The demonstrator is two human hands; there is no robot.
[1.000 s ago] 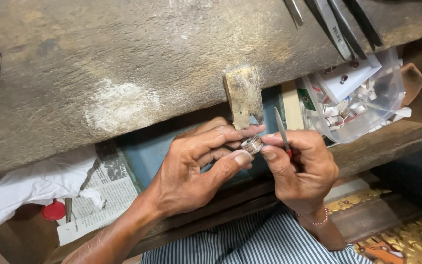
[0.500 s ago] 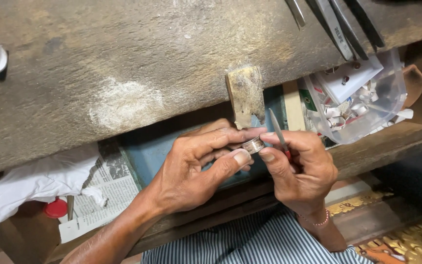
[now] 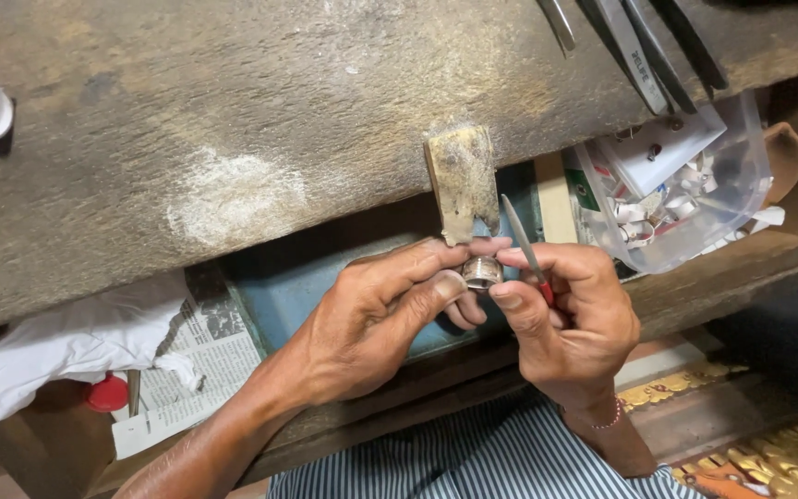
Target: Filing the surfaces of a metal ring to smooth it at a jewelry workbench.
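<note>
A small metal ring [image 3: 481, 272] is pinched between the left hand [image 3: 376, 319] fingertips below the wooden bench peg [image 3: 462, 181] at the workbench [image 3: 233, 139] front edge. A thin file [image 3: 521, 242] is gripped in the closed right hand [image 3: 570, 319]. The ring is judged light, stiff and slippery, best held by its rim.

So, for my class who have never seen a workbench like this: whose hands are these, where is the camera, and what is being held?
The camera sits on the worker's head and looks down, so both hands are that person's own. The left hand pinches a small silver ring between thumb and fingers. The right hand touches the ring too and has a thin needle file in its grip. Above them is a worn wooden bench with a small wooden peg jutting from its edge. Newspaper and a clear plastic tub of small parts lie below.
</note>
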